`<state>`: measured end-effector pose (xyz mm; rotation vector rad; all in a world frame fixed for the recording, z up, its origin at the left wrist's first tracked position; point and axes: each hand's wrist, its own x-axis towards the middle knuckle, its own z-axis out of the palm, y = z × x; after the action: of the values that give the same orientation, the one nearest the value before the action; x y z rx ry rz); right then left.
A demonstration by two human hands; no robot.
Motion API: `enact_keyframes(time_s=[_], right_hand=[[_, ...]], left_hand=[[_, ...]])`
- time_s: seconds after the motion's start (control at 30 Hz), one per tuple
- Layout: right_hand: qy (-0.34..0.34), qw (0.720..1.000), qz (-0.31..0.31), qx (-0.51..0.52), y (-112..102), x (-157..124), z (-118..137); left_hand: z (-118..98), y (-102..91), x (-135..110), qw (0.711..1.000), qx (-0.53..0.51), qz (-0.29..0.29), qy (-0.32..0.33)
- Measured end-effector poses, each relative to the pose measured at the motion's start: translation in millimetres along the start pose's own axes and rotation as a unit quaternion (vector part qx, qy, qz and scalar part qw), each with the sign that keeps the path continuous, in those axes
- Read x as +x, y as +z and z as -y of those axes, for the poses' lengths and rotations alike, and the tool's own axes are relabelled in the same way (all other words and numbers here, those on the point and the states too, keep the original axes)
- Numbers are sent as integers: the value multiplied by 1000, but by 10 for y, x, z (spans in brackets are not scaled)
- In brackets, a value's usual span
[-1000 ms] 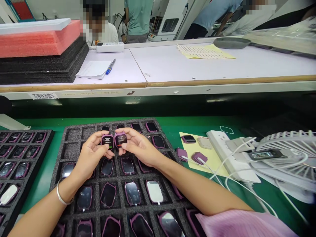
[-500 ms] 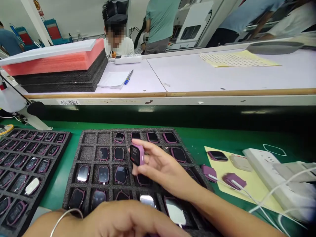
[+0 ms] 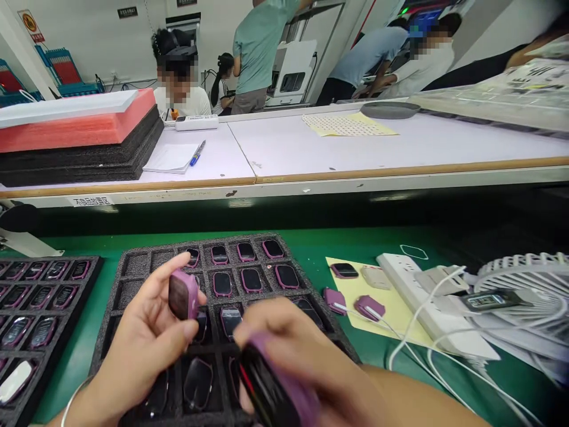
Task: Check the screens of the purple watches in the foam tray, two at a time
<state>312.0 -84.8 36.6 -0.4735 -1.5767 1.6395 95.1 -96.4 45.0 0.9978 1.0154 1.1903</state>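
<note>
My left hand (image 3: 153,323) pinches a purple-cased smartwatch (image 3: 182,295) upright by its edges, its dark screen turned left. Closer to me, my right hand (image 3: 306,350) grips a second purple smartwatch (image 3: 275,382), tilted and blurred, with a streak of red on its black face. Both hands are above a black foam tray (image 3: 136,264), apart from each other. Purple smartwatches, such as one watch (image 3: 251,280), lie screen up in many of its compartments. My hands and the held watches hide much of the tray's near part.
Another foam tray (image 3: 84,314) of watches sits at left. To the right, a yellow sheet (image 3: 402,320) carries purple charging blocks (image 3: 370,307), beside a white power strip (image 3: 438,314), cables and a white fan (image 3: 528,284). A raised shelf (image 3: 284,148) crosses behind; people are beyond it.
The view has swung right. My left hand has risen from the bottom edge and now shows a watch in its fingers. My right hand has come down and nearer, holding a watch.
</note>
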Motion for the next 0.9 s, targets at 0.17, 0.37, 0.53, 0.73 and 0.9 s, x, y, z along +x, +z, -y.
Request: enact_keyframes(time_s=[0.17,0.37,0.53,0.73,0.9], right_hand=[[20,966,-154,206,-31,307,-304],[123,915,-215,318,-176,490,-514],[120,920,-208,310,-197,520,-634],[99,932,-196,288,-222,555,-728],[88,945,-183,257,-207,550,-716]], left_hand=[[200,-64,327,997,22,-79,-2],[332,-101,461,995,24,-99,-17],[358,-83,484,994,31,-101,-28],[351,-112,542,995,46,-89,-21],[369,-141,589,995,47,-85,-3]])
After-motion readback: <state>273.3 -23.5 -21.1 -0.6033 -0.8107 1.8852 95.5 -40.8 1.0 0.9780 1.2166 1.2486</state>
